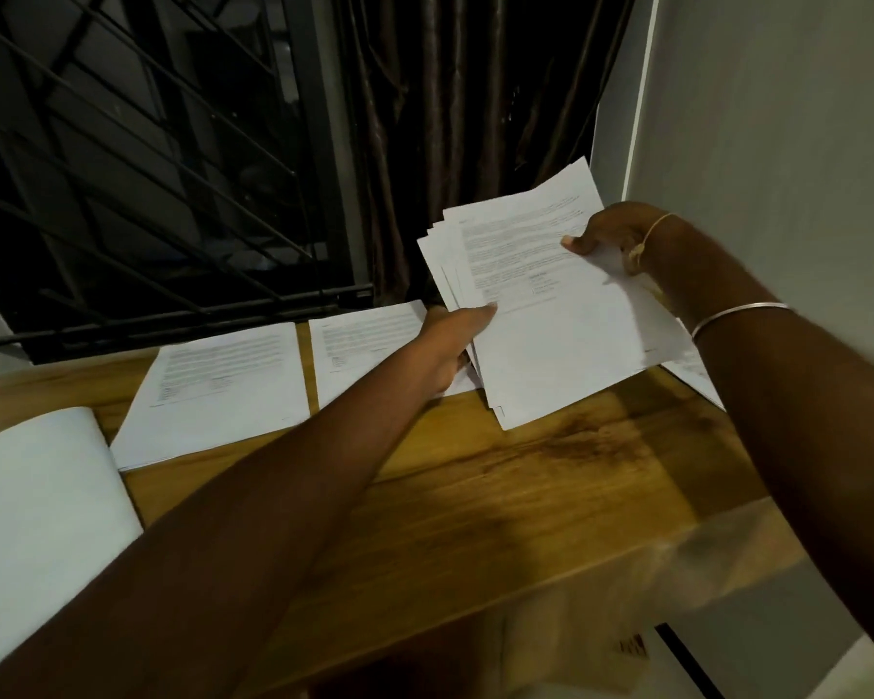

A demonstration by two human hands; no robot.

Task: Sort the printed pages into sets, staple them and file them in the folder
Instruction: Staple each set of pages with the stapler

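Note:
A fanned stack of printed pages (556,315) is lifted above the wooden table (500,486) at the far right. My right hand (611,234) pinches its upper right edge, thumb on top. My left hand (455,340) grips the stack's lower left edge from the side. Two piles of printed pages lie flat along the back of the table: one at the left (223,391) and one in the middle (364,350), partly under my left hand. More paper (697,375) shows under my right forearm.
A white blank sheet or folder (36,517) lies at the table's left front corner. A dark window grille (147,169) and brown curtain (460,118) stand behind the table. A white wall (778,118) closes the right side.

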